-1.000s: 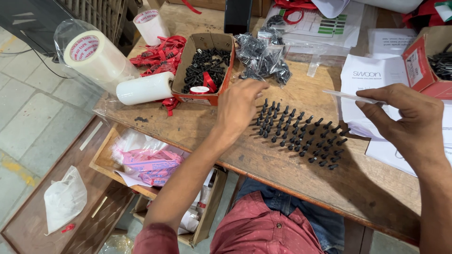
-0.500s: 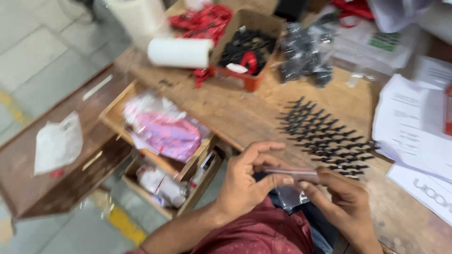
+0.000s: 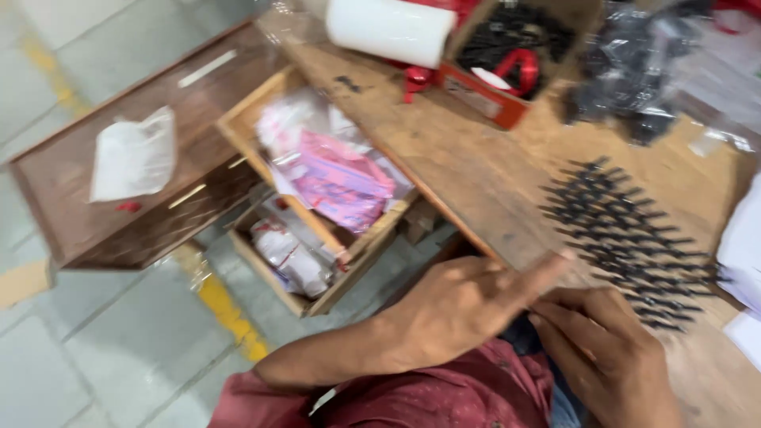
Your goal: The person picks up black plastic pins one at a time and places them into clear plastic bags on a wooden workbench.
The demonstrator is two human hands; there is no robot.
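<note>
At the near edge of the wooden table [image 3: 476, 170], the left hand [image 3: 460, 313] and right hand [image 3: 606, 353] meet over the lap, fingertips touching; the picture is too blurred to tell whether the fingers pinch anything. Just beyond the fingertips lies a neat bed of black screws [image 3: 626, 230] in rows, too many and too blurred to count. Farther out stands one red-trimmed cardboard box [image 3: 495, 99] of black parts, one white roll [image 3: 388, 28] to its left, and clear bags of black pieces [image 3: 634, 79] to its right. Left of the hands, two open drawers [image 3: 238, 127] hold pink and white packets [image 3: 341, 178].
</note>
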